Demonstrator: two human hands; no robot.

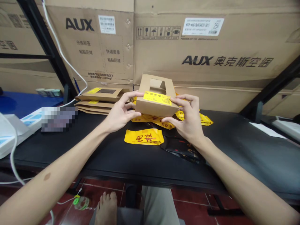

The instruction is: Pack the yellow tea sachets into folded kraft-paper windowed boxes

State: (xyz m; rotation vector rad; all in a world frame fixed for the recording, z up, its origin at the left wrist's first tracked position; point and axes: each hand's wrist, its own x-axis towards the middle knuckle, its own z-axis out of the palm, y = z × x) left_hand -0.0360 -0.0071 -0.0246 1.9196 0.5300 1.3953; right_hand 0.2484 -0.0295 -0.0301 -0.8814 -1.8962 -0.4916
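Note:
Between both hands, a brown cardboard box [157, 107] with a window in its top is held up above the black table. A yellow label [157, 97] runs over its front edge. My left hand [122, 112] grips the left side, and my right hand [187, 117] grips the right side, thumb at the lower front edge. Below and behind lie several yellow packets [206, 119], partly hidden by the box and my right hand. One yellow packet [144, 137] lies in front, beside a black packet [180, 147] that my right wrist partly covers.
Flattened brown boxes [96, 106] are stacked at the left. Further left are a white power strip [30, 120] and a blurred-out object [58, 119]. Large AUX cartons [211, 40] stand behind the black table [98, 153]. A plastic bottle [81, 202] lies on the floor.

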